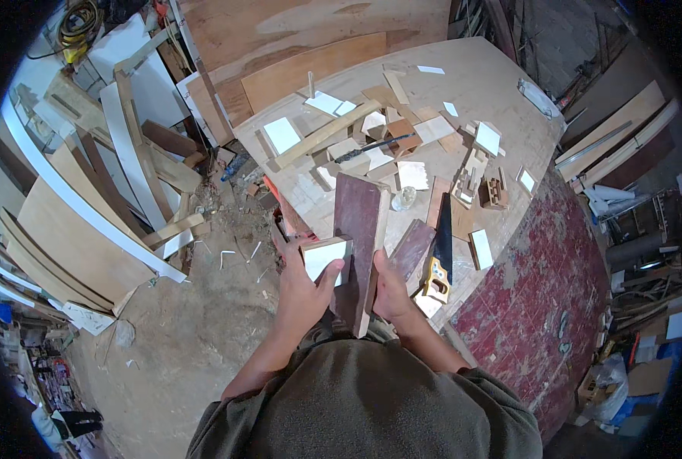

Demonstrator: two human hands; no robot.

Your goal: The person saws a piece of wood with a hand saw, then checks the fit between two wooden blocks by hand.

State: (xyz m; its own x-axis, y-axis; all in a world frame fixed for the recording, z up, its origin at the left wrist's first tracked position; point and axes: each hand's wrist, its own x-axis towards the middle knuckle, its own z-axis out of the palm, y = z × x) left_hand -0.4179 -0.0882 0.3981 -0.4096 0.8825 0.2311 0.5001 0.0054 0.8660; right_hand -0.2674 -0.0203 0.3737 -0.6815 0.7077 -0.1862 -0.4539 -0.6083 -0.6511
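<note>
My left hand (301, 284) grips a small white-faced wooden block (327, 257) with its thumb across the front. That block touches the side of a long dark-red board (356, 222) with pale edges. From the other side my right hand (393, 288) holds the board by its edge, fingers closed round it. The board stands tilted in front of my body, at the near edge of the worktable. Close to my right hand lie a second, shorter dark-red board (413, 249) and a handsaw (442, 256) with a yellow handle.
Wood offcuts and small blocks (410, 138) cover the middle of the worktable (494, 84). A small clear container (403, 200) sits among them. Long boards and strips (81, 222) lean at the left. More planks (616, 138) are stacked at the right, beyond a red floor (540, 306).
</note>
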